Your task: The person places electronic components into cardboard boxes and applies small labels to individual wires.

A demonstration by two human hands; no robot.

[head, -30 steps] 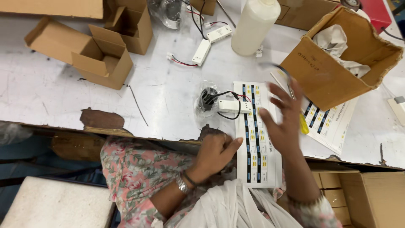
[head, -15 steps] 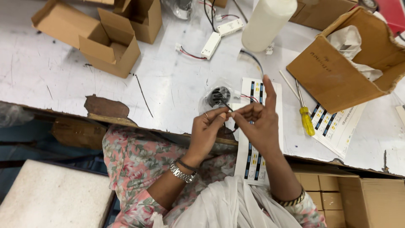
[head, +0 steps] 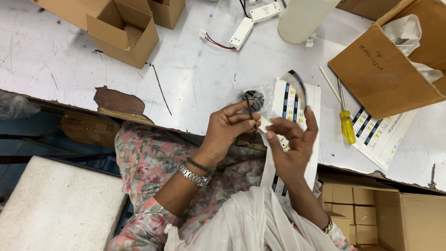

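Left hand (head: 227,128) pinches a thin black wire (head: 251,114) at the bench (head: 195,74) edge; the wire leads to a small black round part in a clear bag (head: 253,96) at 12 o'clock of the hand. Right hand (head: 290,146) is half-closed around a small white piece (head: 265,124), blurred. Judged light, limp and fragile; best held by the white body, not the wire. Yellow-handled screwdriver (head: 346,123) lies at 3 o'clock.

Yellow-handled screwdriver (head: 346,122), open cardboard boxes (head: 123,35)
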